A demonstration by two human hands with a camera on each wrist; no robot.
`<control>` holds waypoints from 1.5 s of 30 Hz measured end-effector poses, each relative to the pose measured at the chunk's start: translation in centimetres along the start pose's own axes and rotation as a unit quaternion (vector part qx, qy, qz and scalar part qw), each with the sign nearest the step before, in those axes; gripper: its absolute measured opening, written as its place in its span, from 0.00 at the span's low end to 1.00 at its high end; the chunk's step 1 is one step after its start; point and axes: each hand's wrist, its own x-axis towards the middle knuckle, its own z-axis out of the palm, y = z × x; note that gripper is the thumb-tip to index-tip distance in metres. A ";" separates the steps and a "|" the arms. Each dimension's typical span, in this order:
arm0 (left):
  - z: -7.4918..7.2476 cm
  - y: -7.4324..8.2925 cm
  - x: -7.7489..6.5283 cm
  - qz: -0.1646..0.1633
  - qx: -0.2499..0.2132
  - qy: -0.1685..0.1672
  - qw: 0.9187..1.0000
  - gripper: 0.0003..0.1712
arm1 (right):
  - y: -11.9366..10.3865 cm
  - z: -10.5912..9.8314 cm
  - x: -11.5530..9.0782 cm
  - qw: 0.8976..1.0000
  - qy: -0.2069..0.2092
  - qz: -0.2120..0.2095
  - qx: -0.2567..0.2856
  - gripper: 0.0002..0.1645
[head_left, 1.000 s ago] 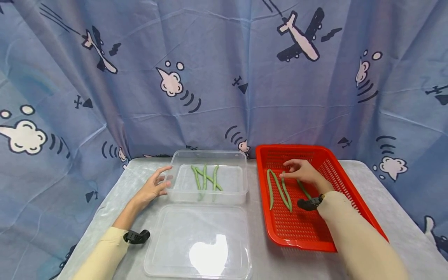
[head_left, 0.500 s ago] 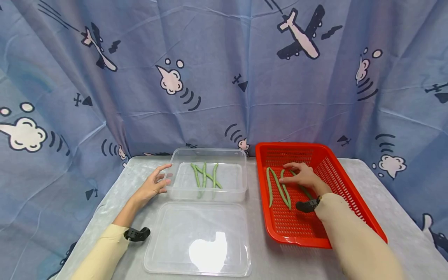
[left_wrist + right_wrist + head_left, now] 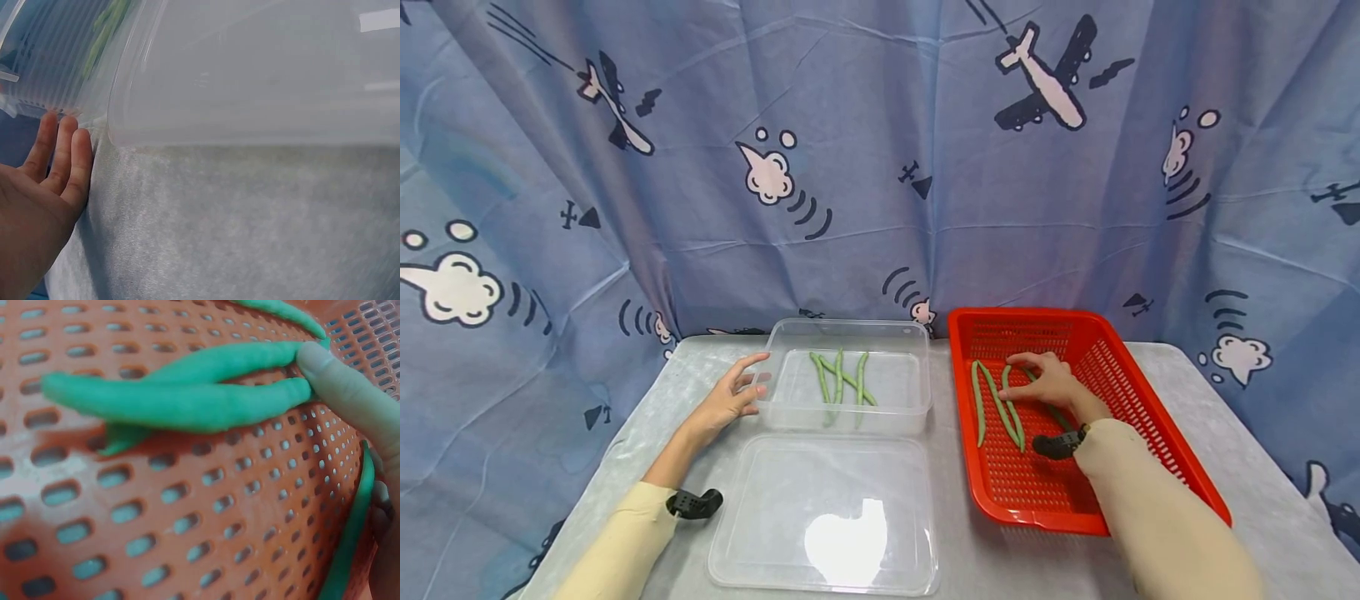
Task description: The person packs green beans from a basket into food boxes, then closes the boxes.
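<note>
Left hand (image 3: pixel 730 400), mid-left of frame, and right hand (image 3: pixel 1049 385), mid-right, are holding fingers apart; beside the latter a green bean (image 3: pixel 1014 415) is lying in the basket (image 3: pixel 1037 522); I'm guessing light, snappable, best pinched mid-length.

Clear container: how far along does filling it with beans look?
Four green beans already lie in the clear container. In hand: the right hand touches a bean in the red basket; whether it is gripped isn't clear. Remaining, apparently: the four basket beans, touched one included, and the lid, lying unfitted in front.
</note>
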 end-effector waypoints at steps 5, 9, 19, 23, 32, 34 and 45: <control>-0.1 0.0 0.0 0.002 -0.001 0.000 1.000 0.34 | 0.2 0.1 0.1 1.000 0.006 0.004 -0.008 0.46; -0.2 0.0 -0.1 0.002 0.002 0.001 1.000 0.34 | 0.7 0.3 0.5 1.000 0.010 -0.003 0.001 0.44; -0.5 0.2 -0.3 0.003 0.005 0.002 1.000 0.34 | 0.6 0.3 1.3 0.994 0.030 -0.097 0.045 0.34; -0.6 0.1 -0.3 0.002 0.002 0.004 1.000 0.34 | -0.6 0.3 1.8 0.993 0.027 -0.103 0.050 0.31; -0.6 -0.1 -0.2 0.000 0.001 0.005 1.000 0.34 | -1.9 0.2 2.7 0.980 -0.009 -0.145 0.136 0.26; -0.6 -0.1 -0.1 0.000 0.001 0.004 1.000 0.34 | -2.0 0.0 2.7 0.978 -0.006 -0.142 0.153 0.25; 0.0 -0.3 0.3 0.003 -0.001 0.006 1.000 0.34 | -1.1 -2.6 2.0 0.956 -0.022 -0.031 0.292 0.33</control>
